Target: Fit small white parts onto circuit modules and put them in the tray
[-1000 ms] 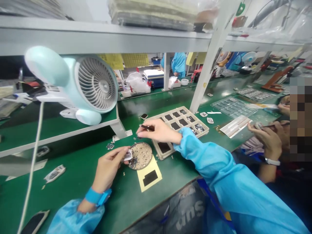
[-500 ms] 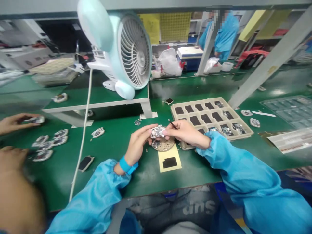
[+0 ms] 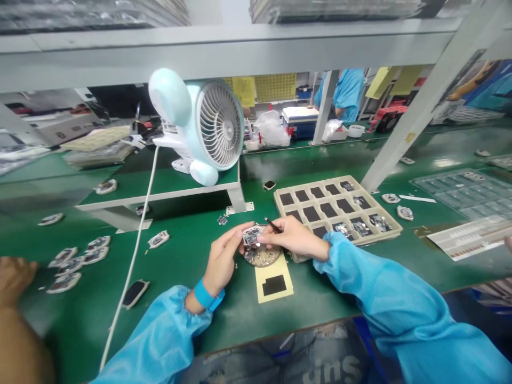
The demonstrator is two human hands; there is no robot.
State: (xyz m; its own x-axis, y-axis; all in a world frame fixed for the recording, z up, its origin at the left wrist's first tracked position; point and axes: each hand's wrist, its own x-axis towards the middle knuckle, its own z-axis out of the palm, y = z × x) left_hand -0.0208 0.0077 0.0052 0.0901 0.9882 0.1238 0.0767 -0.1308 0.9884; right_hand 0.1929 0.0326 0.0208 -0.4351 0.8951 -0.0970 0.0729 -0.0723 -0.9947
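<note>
My left hand (image 3: 224, 256) pinches a small circuit board (image 3: 252, 237) between thumb and fingers, just above a round dish of tiny parts (image 3: 262, 255). My right hand (image 3: 294, 239) is closed on thin dark tweezers (image 3: 272, 225), with its fingertips against the same board. Both hands meet over the dish. A yellow card with a black patch (image 3: 274, 284) lies just in front of the dish on the green bench (image 3: 208, 314). A beige compartment tray (image 3: 336, 205) with dark pads and a few boards sits right of my right hand.
A pale blue desk fan (image 3: 204, 125) stands on a low shelf (image 3: 160, 189), its white cord (image 3: 132, 266) running toward me. Several small boards (image 3: 76, 256) lie at the left beside another person's hand (image 3: 14, 272). A clear tray (image 3: 464, 189) and white strip (image 3: 466, 237) lie right.
My view swung left, then lifted. My left hand raised the board off the dish and my right hand brought the tweezers onto it. The person at the right left the view.
</note>
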